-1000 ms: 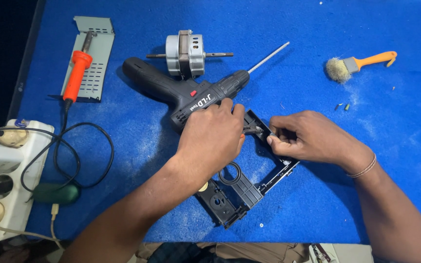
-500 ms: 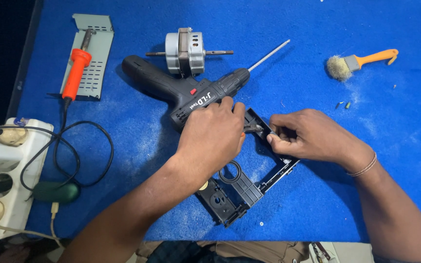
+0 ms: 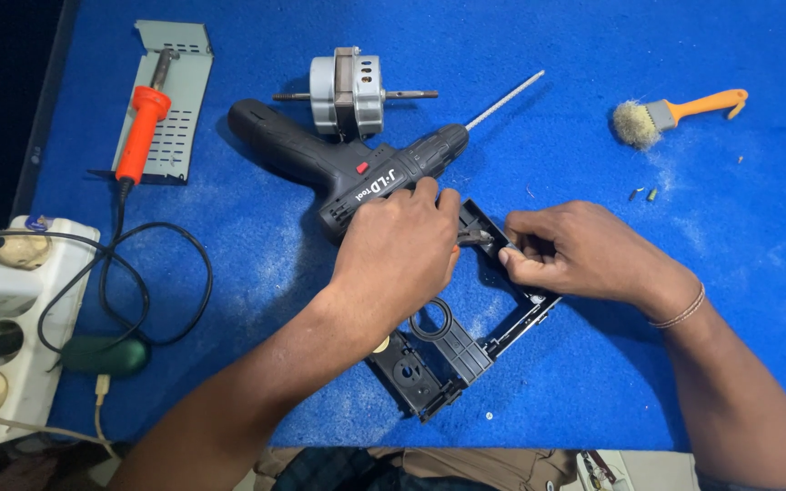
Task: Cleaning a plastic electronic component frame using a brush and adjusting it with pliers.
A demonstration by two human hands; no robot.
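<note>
One black plastic frame (image 3: pixel 466 350) is laid flat near the front edge of the blue worktop (image 3: pixel 593 118), running diagonally from lower left to upper right. Its upper end is covered by both hands. The left hand (image 3: pixel 399 259) is laid over the frame's upper left part, fingers curled down; what is gripped beneath cannot be told. A small dark metal part (image 3: pixel 477 237) is seen between the two hands, at the frame's top corner. The right hand (image 3: pixel 584 253) is pinched closed on the frame's right rail, thumb and fingertips pressed on it.

One black cordless drill (image 3: pixel 347 168) with a long thin bit is lying just behind the left hand, touching its knuckles. One grey electric motor (image 3: pixel 347 89) with a shaft is set behind the drill. One orange-handled soldering iron (image 3: pixel 143 127) is rested on one grey perforated metal cover (image 3: pixel 175 136), far left. One white power strip (image 3: pixel 11 336) with plugs and black cable is seen at the left edge. One orange-handled brush (image 3: pixel 675 114) is placed at the right rear, with two small screws (image 3: pixel 645 194) near it.
</note>
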